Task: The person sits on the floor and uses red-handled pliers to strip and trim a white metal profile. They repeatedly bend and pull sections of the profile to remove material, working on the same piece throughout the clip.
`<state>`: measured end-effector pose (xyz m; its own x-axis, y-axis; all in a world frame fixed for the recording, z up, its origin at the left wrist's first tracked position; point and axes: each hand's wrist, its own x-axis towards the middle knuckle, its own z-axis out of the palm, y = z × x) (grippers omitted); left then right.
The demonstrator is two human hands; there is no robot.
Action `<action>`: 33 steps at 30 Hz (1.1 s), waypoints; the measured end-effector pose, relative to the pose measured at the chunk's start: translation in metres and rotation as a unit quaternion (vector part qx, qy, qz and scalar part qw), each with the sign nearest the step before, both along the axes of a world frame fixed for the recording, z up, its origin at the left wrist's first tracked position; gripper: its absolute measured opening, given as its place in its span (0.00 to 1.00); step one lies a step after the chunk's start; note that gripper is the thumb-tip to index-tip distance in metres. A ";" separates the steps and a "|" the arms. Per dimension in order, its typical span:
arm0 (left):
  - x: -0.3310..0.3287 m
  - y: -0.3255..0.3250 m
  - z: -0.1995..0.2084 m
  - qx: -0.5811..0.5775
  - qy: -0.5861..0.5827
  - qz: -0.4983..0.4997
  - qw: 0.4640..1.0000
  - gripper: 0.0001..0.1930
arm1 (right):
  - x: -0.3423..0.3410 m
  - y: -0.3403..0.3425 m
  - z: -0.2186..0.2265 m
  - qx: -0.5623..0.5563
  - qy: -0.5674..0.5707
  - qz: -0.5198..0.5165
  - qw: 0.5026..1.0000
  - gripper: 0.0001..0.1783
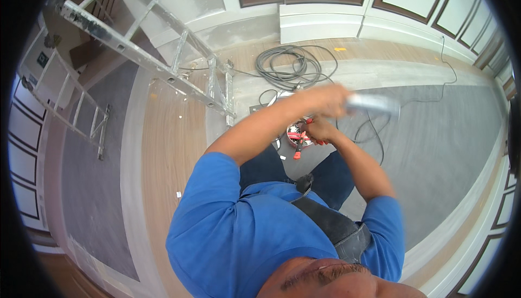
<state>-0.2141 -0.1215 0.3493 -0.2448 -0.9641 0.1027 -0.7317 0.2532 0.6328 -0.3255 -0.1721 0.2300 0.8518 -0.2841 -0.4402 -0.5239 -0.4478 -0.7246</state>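
My left hand (337,98) is stretched across to the right, smeared by motion, and closed on a pale silvery, elongated thing (374,104) too blurred to name. Below it, my right hand (320,130) is at a small round container (288,135) between my knees, its fingers bent and closed among the tools there. Red parts show beside these fingers, but what they grip cannot be made out. A red-and-black handled tool (298,146) leans over the container's near side. Other red and white items are inside, partly hidden by the right hand.
A coil of grey cable (290,66) lies ahead on the floor, with loose cable (380,141) to the right. A paint-spotted stepladder (163,70) stands at the left; another ladder (73,103) is farther left. White panelled walls (320,24) border the grey floor covering (434,141).
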 end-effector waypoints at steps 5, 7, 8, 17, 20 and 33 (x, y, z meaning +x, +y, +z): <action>0.012 0.007 -0.002 -0.110 0.066 0.048 0.991 0.22 | -0.013 0.018 -0.010 0.054 -0.048 -0.082 0.994 0.25; 0.076 0.010 0.008 -0.164 0.172 0.198 0.951 0.18 | -0.026 0.020 -0.010 0.107 -0.147 -0.132 0.975 0.22; 0.105 0.012 0.009 -0.213 0.330 0.248 0.886 0.19 | -0.028 0.019 -0.008 0.135 -0.195 -0.151 0.960 0.21; 0.141 0.023 -0.069 -0.213 0.839 0.246 0.436 0.22 | -0.036 -0.009 0.013 0.115 -0.225 -0.123 0.960 0.21; 0.118 0.026 -0.017 -0.166 0.546 0.247 0.783 0.26 | -0.033 -0.009 0.010 0.022 -0.087 -0.052 0.995 0.21; 0.101 0.012 0.021 -0.206 0.517 0.202 0.806 0.17 | -0.021 0.022 -0.019 0.158 -0.205 -0.168 0.951 0.18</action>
